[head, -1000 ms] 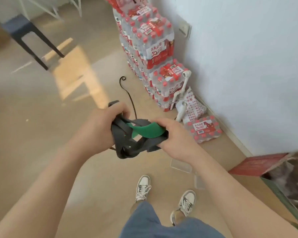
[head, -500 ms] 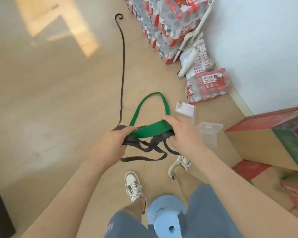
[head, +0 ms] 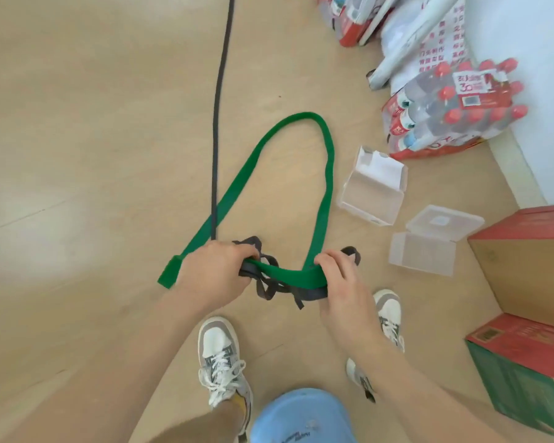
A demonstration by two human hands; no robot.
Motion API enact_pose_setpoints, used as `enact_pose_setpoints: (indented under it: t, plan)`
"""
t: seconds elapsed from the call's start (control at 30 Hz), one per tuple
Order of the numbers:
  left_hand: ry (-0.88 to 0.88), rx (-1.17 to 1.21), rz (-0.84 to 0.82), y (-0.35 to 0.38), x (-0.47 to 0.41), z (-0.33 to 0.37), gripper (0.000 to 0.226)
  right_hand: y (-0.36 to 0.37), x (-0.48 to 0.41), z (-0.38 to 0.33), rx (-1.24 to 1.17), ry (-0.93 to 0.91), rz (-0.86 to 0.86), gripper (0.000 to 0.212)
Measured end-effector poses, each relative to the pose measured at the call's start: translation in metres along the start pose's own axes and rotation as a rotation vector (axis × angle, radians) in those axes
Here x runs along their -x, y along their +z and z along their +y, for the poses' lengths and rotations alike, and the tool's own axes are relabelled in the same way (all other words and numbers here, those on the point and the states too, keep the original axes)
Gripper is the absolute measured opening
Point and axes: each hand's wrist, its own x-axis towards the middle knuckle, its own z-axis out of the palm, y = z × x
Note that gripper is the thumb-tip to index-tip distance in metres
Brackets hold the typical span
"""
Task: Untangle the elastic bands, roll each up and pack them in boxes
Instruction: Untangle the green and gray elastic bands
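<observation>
A wide green elastic band [head: 328, 174] lies in a big loop on the floor, one end free at the left. A narrow dark grey elastic band [head: 217, 123] runs straight away across the floor and tangles with the green one between my hands. My left hand [head: 216, 271] grips the tangle at its left side. My right hand [head: 336, 276] pinches the green band and a dark loop at the right. Two clear plastic boxes stand open on the floor to the right: one [head: 373, 190] farther off, the other [head: 429, 241] nearer.
A shrink-wrapped pack of red-capped water bottles [head: 454, 107] lies by the white wall, more packs and a white bag behind it. Cardboard cartons [head: 525, 273] stand at the right. My shoes [head: 219, 350] and a blue stool [head: 298, 417] are below my hands.
The view has dropped closer to the floor. The bunched bands have been lowered and spread out: the green loop now lies open on the floor and the dark band trails straight away.
</observation>
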Motion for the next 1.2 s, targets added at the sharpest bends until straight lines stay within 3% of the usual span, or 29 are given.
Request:
enact_pose_setpoints:
  t: [0.13,0.2,0.27,0.37,0.47,0.57,0.73,0.87,1.03,1.2]
  plan:
    - [0.028,0.004,-0.226,0.031,-0.046,-0.015,0.032,0.043,-0.037,0.035,0.201,-0.016,-0.240,0.060]
    - [0.084,-0.066,-0.339,0.036,-0.067,-0.018,0.029,0.065,-0.051,0.043,0.296,-0.089,-0.321,0.045]
    - [0.114,-0.165,-0.416,0.040,-0.084,-0.019,0.023,0.083,-0.062,0.052,0.296,-0.155,-0.372,0.029]
    - [0.105,-0.215,-0.423,0.034,-0.096,-0.018,0.014,0.095,-0.082,0.063,0.208,-0.174,-0.420,0.021]
    - [0.062,-0.234,-0.346,0.011,-0.091,-0.005,0.019,0.087,-0.105,0.054,0.194,-0.202,-0.496,0.017]
    - [0.057,-0.361,-0.144,-0.016,-0.077,0.014,0.019,0.059,-0.112,0.034,0.199,-0.244,-0.501,0.011]
    - [0.041,-0.259,-0.008,-0.050,-0.019,0.045,0.015,-0.015,-0.085,0.017,0.222,-0.214,-0.441,0.008]
    - [0.111,-0.092,0.172,-0.056,0.028,0.075,0.012,-0.068,-0.040,0.015,0.148,-0.201,-0.301,0.020]
    - [0.151,0.053,0.386,-0.055,0.070,0.115,0.018,-0.086,0.024,0.027,-0.011,-0.207,-0.116,0.019]
    - [0.181,-0.018,0.630,-0.065,0.094,0.140,0.025,-0.115,0.036,0.028,-0.162,-0.134,-0.311,0.033]
